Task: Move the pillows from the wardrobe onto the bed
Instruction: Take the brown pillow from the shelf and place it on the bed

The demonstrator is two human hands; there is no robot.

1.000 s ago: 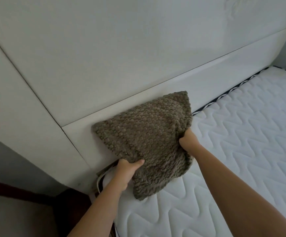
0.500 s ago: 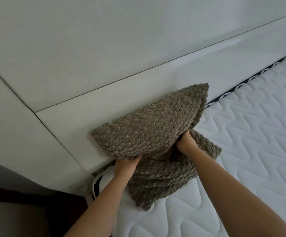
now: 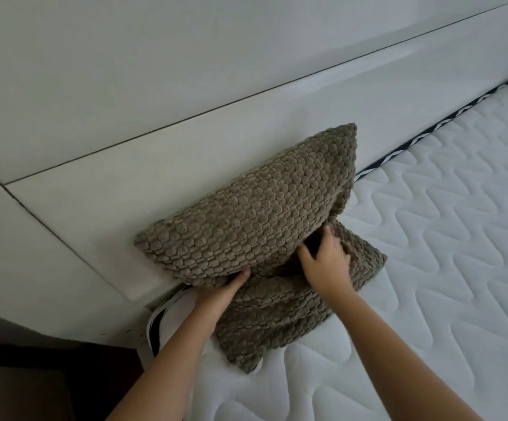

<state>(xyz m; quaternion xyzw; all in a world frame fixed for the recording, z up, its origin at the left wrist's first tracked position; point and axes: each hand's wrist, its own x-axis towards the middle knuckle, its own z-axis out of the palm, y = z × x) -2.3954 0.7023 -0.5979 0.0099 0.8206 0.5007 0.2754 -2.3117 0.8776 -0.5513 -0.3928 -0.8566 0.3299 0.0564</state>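
Two olive-brown knobbly pillows are at the head of the bed. The upper pillow [image 3: 255, 214] stands tilted against the white headboard [image 3: 155, 117]. The lower pillow [image 3: 277, 323] lies flat on the white quilted mattress [image 3: 443, 238], partly under the upper one. My left hand [image 3: 216, 294] grips the upper pillow's bottom edge, thumb on its front. My right hand [image 3: 327, 265] lies with fingers spread on the lower pillow, fingertips touching the upper pillow's lower right edge.
A black-and-white striped band [image 3: 428, 132] runs along the mattress edge below the headboard. The mattress corner [image 3: 158, 323] shows beside my left wrist. Dark floor [image 3: 49, 375] lies at the lower left. Bare mattress stretches to the right.
The upper pillow has gone from held in the air to leaning on the headboard over the lower pillow. My right hand has let go of it and spread onto the lower pillow.
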